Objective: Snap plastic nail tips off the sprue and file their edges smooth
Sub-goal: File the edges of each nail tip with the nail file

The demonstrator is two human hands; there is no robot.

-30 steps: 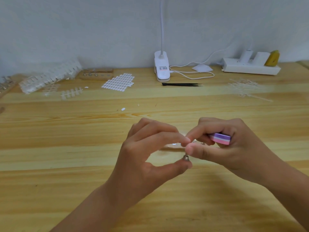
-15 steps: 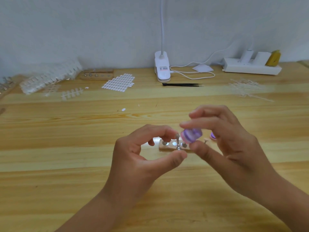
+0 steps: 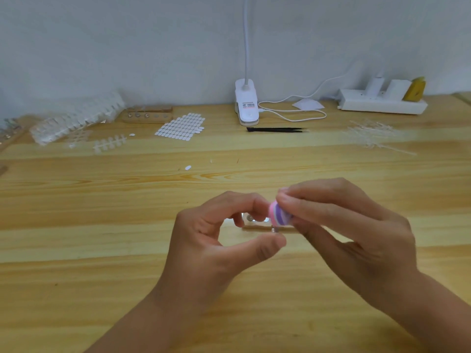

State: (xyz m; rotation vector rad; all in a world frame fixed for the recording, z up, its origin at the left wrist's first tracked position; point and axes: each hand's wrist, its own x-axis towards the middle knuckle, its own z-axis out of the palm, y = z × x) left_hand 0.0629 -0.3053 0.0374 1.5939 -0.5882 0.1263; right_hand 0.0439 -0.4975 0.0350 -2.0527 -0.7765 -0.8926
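Pine-plank tabletop (image 3: 102, 250) below a plain grey wall: you hold a pink-and-purple striped buffing block (image 3: 279, 215) just above the boards, low and centre. Your right hand (image 3: 356, 240) pinches the block from the right, with the forefinger over the top, the thumb beneath and the other fingers fanned loosely behind.

The block's rounded, layered end meets the fingertips of your left hand (image 3: 216, 240). Its forefinger and thumb curl into a ring and pinch a small metal peg (image 3: 274, 229) upright. The block covers the peg's head, so it cannot be told whether a nail tip sits there. Both forearms enter from the bottom edge.

Just behind the pinch lies a short wooden holder (image 3: 248, 226) set with shiny studs, partly hidden by your fingers. Further back, one loose white nail tip (image 3: 188, 167) lies alone on the grain.

At rear left are a clear sprue (image 3: 109, 143) with tips attached, a blurred heap of clear plastic strips (image 3: 76, 118), a second wooden holder (image 3: 147, 114) and a sheet of white oval tabs (image 3: 182, 127). A white clip lamp (image 3: 246, 105) stands at centre rear, with black tweezers (image 3: 276, 129) just in front. At rear right, thin clear sprue sticks (image 3: 372, 135) lie scattered near a white power strip (image 3: 382, 103).
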